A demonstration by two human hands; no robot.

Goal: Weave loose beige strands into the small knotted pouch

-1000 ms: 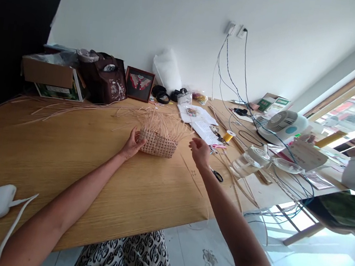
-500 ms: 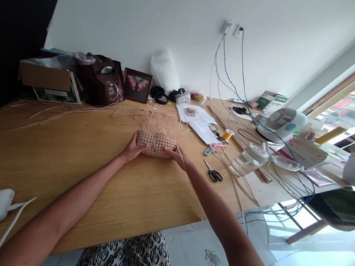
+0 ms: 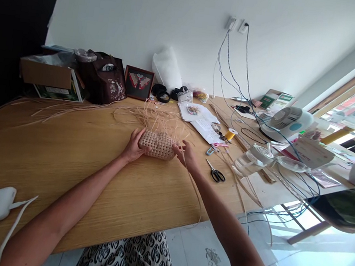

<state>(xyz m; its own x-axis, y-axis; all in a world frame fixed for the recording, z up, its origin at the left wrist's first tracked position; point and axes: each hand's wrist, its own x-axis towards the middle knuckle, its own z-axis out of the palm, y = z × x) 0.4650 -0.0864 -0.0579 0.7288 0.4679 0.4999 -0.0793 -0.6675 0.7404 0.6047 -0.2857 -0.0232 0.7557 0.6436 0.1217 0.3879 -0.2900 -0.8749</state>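
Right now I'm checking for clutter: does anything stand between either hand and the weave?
Nothing visible does. The left hand holds the left end of the weave; the right hand is at its right end, with a loose strand nearby.

"NOTE" legible on pale box (image 3: 312,151), letters before it blurred; writing on paper (image 3: 208,132) too small.

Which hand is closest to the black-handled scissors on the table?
The right hand, at the right end of the tan woven piece. It's nearer the black-handled metal scissors; the left hand holds the opposite end, farther away.
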